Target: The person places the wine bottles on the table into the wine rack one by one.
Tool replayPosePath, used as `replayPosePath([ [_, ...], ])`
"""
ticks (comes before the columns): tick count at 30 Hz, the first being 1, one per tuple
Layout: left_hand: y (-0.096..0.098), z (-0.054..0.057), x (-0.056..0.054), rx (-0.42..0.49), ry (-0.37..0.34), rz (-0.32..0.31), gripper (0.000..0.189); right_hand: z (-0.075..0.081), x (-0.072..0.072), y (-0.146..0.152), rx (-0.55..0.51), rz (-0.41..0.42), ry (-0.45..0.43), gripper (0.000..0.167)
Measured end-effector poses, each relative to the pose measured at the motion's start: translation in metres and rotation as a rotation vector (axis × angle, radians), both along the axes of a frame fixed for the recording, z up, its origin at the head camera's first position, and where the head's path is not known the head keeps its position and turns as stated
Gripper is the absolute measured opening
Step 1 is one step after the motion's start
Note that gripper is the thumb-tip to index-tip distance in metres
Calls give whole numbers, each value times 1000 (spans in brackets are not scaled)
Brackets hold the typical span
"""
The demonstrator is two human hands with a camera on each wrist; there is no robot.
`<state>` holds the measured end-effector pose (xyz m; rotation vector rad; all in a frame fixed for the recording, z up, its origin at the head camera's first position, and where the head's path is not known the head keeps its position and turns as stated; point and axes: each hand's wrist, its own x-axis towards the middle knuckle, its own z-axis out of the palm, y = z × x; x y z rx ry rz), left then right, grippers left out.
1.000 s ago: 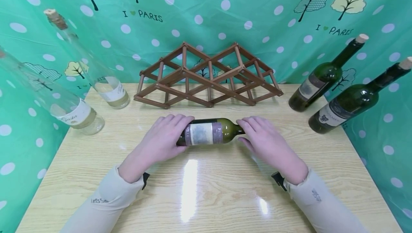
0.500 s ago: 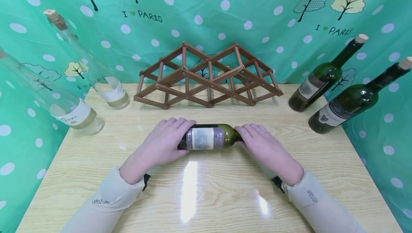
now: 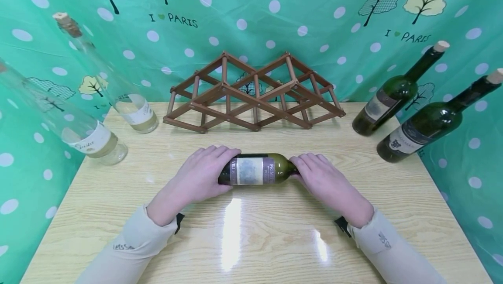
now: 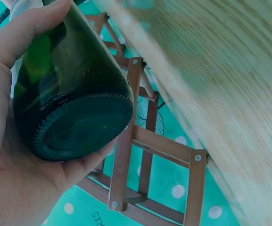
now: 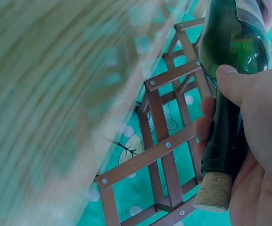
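A dark green wine bottle (image 3: 251, 170) lies sideways between both hands at mid-table, its label turned up and its neck to the right. Near the base, my left hand (image 3: 204, 172) grips the body, thumb on the near side and fingers over the far side. My right hand (image 3: 320, 179) holds the neck; in the right wrist view its fingers wrap round it, with the cork (image 5: 213, 190) sticking out past the palm. The left wrist view shows the bottle's ridged base (image 4: 86, 127). Behind the bottle stands a brown wooden wine rack (image 3: 255, 96).
Two clear corked bottles, one nearer (image 3: 92, 138) and one farther (image 3: 137, 111), stand at the left of the wooden table (image 3: 275, 240). On the right are two green corked bottles, one farther (image 3: 387, 100) and one nearer (image 3: 416, 131). A patterned green cloth (image 3: 251, 9) hangs behind.
Both hands have brought the bottle nearer to the body, then slightly to the right. The right hand's fingers have closed round the neck. Rack and other bottles are unmoved.
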<state>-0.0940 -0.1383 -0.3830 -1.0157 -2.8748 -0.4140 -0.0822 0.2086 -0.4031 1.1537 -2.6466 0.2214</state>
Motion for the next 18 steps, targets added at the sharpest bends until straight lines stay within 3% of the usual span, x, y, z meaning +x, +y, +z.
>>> replayPosePath([
  [18,-1,0,0,99,7,13,89,1,2,14,-62,-39,-67,50],
])
